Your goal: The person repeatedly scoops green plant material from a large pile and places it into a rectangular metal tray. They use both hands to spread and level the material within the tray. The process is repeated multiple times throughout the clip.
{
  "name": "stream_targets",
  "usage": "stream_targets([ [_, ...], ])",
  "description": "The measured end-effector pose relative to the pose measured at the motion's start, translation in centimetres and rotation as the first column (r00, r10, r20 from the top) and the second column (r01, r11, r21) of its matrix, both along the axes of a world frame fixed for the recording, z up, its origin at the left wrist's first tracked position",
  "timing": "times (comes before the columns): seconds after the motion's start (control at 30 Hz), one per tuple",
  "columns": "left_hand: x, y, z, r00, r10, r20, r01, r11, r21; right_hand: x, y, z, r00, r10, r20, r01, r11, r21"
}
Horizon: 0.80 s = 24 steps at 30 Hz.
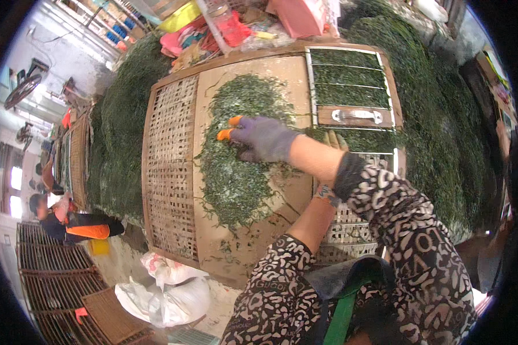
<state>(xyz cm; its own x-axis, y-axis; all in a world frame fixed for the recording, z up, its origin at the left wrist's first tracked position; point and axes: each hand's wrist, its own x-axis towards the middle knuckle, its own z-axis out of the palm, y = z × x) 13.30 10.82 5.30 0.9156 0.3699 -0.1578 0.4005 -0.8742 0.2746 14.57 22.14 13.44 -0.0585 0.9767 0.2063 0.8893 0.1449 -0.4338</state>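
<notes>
My right hand (262, 138), in a purple-grey glove with orange fingertips, reaches left across my left arm. Its fingers are apart and touch a loose pile of shredded green strands (236, 190) that look like seaweed, dusted with white. The pile lies on a tan board (213, 241). My left hand (335, 140) is mostly behind my right forearm; only gloved fingers show, stretched out over the green strands in a white frame. That white frame (309, 86) has thin crossbars and holds flattened strands. Across it lies a wooden bar (328, 117) with a metal handle (357, 117).
A woven lattice mat (170, 167) lies left of the board. Big green heaps (124, 121) rise on the left and right. White sacks (175, 296) stand at the lower left, beside slatted racks (52, 270). A pink container (298, 17) is at the back. Another person (69, 221) is at far left.
</notes>
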Motion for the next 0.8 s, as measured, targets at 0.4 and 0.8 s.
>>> stream_targets([
  [0.4,-1.0,0.0,-2.5,0.898,0.113,0.424,-0.073,0.991,-0.111,6.4,-6.5,-1.2,0.688,-0.223,-0.691,0.290,0.957,-0.020],
  [0.8,-0.8,0.0,0.3,0.995,0.087,0.051,-0.098,0.946,0.308,13.5,-24.5,-6.0,0.683,-0.643,0.347,0.690,0.724,-0.016],
])
